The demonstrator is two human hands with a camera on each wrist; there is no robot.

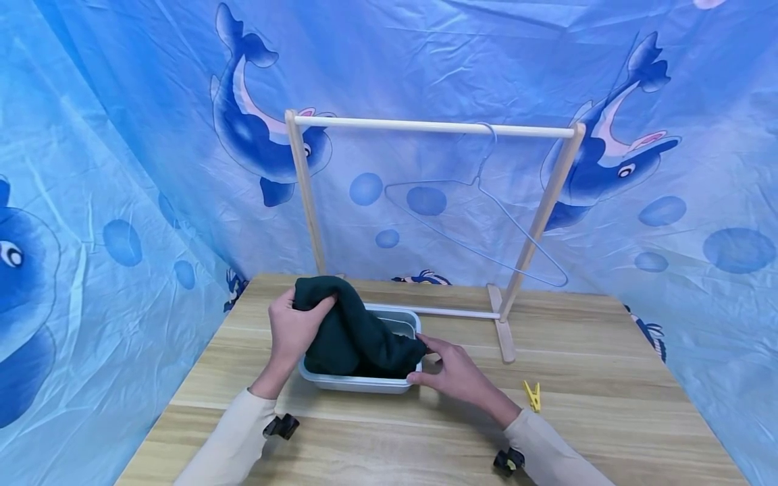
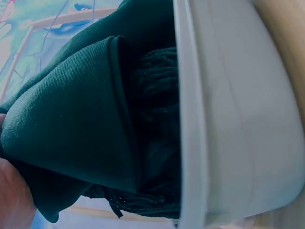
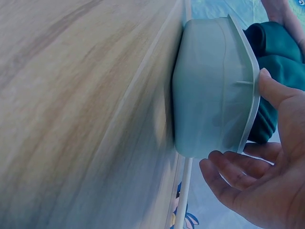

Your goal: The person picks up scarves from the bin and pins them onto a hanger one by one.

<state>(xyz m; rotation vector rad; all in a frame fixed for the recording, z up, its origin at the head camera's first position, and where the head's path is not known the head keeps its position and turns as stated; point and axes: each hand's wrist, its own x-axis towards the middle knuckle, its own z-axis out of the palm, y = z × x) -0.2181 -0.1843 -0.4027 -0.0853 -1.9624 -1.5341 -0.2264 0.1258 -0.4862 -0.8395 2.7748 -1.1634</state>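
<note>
A dark green scarf [image 1: 365, 337] lies partly in a pale rectangular plastic basin [image 1: 358, 385]. My left hand [image 1: 296, 332] pinches a fold of it between thumb and fingers, raised over the basin's left side. Its fringe [image 2: 155, 76] hangs inside the basin wall in the left wrist view. At the basin's right end is my right hand [image 1: 456, 371], holding the rim by the front corner. In the right wrist view the thumb rests on the rim while the other fingers [image 3: 228, 174] bend around the basin's end. The scarf hides most of the basin's inside.
Behind the basin stands a wooden rack with a white top bar [image 1: 395, 124]. A pale blue wire hanger [image 1: 480, 182] hangs from the bar, towards its right. A yellow clothespin [image 1: 533, 396] lies on the table [image 1: 608, 418], right of my right hand. Blue dolphin-print sheeting [image 1: 389, 61] surrounds the table.
</note>
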